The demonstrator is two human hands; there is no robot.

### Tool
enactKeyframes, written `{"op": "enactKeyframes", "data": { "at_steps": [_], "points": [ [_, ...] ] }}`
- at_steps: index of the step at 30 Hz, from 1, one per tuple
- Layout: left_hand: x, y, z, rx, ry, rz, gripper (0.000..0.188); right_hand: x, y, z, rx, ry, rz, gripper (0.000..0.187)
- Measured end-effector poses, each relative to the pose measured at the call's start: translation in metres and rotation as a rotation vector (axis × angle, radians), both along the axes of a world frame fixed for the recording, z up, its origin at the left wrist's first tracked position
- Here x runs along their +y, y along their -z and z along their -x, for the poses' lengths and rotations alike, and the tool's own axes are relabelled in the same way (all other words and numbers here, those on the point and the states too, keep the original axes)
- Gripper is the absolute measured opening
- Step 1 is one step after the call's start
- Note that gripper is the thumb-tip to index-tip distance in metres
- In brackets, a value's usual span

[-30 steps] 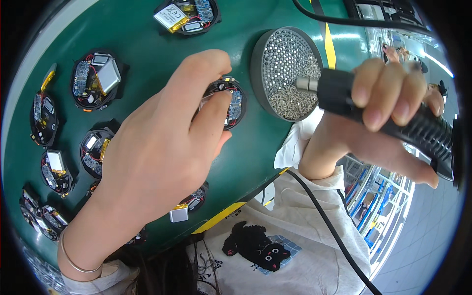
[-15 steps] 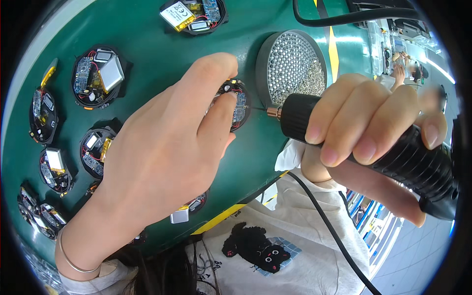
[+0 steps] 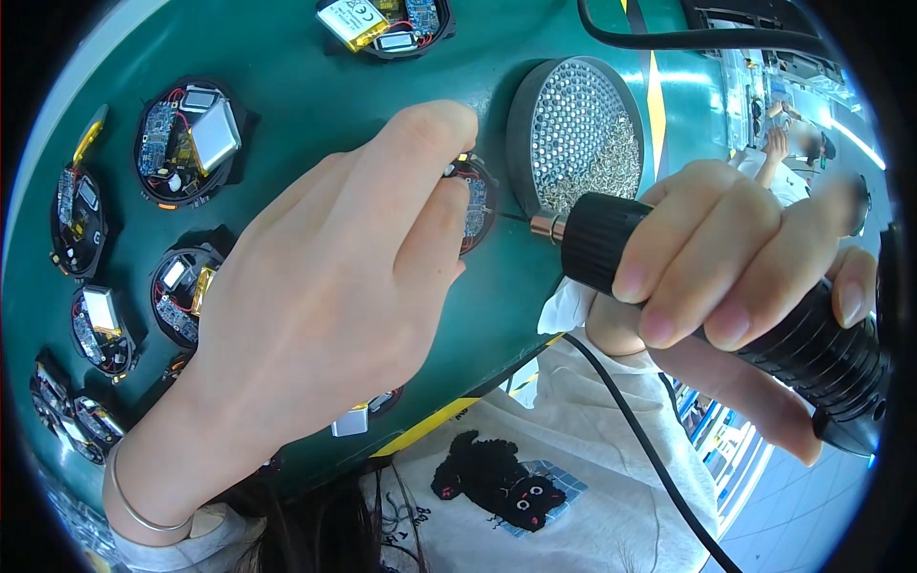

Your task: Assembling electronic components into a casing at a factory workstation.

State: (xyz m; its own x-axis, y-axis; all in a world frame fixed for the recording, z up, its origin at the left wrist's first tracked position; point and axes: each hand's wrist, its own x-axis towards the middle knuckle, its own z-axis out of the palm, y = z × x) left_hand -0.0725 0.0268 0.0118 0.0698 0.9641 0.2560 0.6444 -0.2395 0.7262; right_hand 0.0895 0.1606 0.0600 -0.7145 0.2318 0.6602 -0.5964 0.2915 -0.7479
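Fingertips of the left hand [image 3: 325,315] pin the round circuit unit [image 3: 474,205], light and fragile, by its rim; right hand [image 3: 735,286] grips the black electric screwdriver [image 3: 726,310] at three o'clock.

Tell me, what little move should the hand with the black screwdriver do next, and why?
Probably ease the electric screwdriver a touch further left, so its thin bit meets the round circuit board. The right hand holds the tip just short of it, while the left hand pins the board on the green table.
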Motion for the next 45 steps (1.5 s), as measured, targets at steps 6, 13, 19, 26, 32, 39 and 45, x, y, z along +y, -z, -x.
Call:
{"op": "enactKeyframes", "data": {
  "at_steps": [6, 13, 19, 26, 32, 39, 45],
  "points": [
    [-0.003, 0.003, -0.002, -0.047, -0.027, 0.067, 0.043, -0.015, 0.022, 0.003, 0.089, 0.093, -0.003, 0.069],
    [-0.002, 0.009, -0.004, -0.123, -0.073, 0.179, 0.041, -0.011, 0.021, 0.014, -0.078, -0.056, -0.084, 0.072],
    [-0.005, 0.014, -0.007, 0.048, 0.004, 0.006, 0.039, 0.02, 0.019, 0.002, -0.162, -0.287, -0.015, 0.078],
    [-0.004, 0.006, -0.011, 0.039, 0.032, 0.019, 0.04, 0.063, 0.025, -0.023, 0.03, -0.313, 0.019, 0.093],
    [-0.003, 0.008, -0.011, 0.016, 0.058, 0.038, 0.043, 0.077, 0.024, -0.032, 0.068, -0.221, -0.041, 0.093],
    [-0.003, -0.004, -0.015, 0.006, 0.061, 0.124, 0.037, 0.071, 0.023, -0.03, 0.053, -0.165, -0.057, 0.093],
    [-0.003, -0.001, -0.011, -0.065, 0.038, 0.138, 0.036, 0.062, 0.024, -0.025, 0.028, -0.154, -0.065, 0.093]
  ]
}}
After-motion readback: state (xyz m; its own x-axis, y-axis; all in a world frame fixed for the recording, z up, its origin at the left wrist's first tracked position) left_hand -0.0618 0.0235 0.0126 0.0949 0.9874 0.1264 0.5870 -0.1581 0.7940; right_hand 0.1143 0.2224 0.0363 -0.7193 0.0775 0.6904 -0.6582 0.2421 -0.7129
